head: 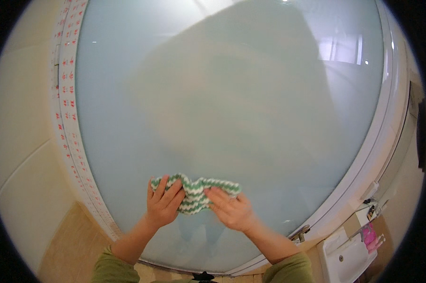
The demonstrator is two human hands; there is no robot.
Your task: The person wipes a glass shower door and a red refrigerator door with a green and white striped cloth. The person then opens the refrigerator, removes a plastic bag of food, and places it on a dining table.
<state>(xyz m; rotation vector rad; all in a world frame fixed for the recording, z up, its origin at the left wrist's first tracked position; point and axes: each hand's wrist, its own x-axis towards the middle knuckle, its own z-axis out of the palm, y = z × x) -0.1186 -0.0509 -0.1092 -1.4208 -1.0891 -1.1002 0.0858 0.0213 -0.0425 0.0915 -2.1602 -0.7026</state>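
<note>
A green-and-white striped cloth [193, 196], knitted or woven in look, is spread between my two hands in front of a large frosted glass panel [234, 106]. My left hand [164, 204] lies over the cloth's left end with its fingers pointing up the panel. At the right end my right hand [230, 208] holds the cloth between thumb and fingers. The cloth is wrinkled in the middle. Whether it touches the glass cannot be told. A dim reflection shows in the panel below the hands.
A white frame [68, 102] with red printed marks borders the glass at left, beside a pale wall [22, 106]. A metal door handle [300, 233] sits at lower right. Beyond it stand a white washbasin [337, 269], a faucet and a pink item [370, 237].
</note>
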